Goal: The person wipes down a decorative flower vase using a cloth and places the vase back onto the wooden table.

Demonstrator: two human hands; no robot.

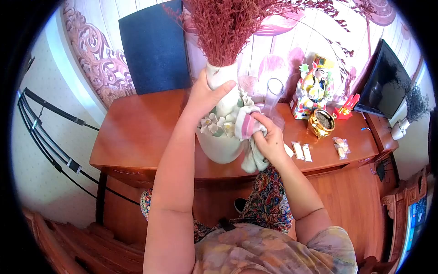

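A white vase [221,148] with raised flowers round its body stands at the front of the wooden cabinet top. Dried reddish stems [223,29] spread upward out of its neck. Wrapped round that neck is my left hand [207,96], thumb across the front. My right hand [269,139] grips a cloth [248,125], white with a pink stripe, and presses it against the right side of the vase's flowers. The cloth's lower end hangs down past the cabinet's front edge. Part of the vase body is hidden behind the cloth and my hands.
Just behind my right hand stands a clear glass vase [273,93]. Farther right are a colourful figurine [312,91], a golden pot [321,123], small wrapped packets [301,151] and a dark screen [385,80]. A dark blue panel [155,48] leans at the back left.
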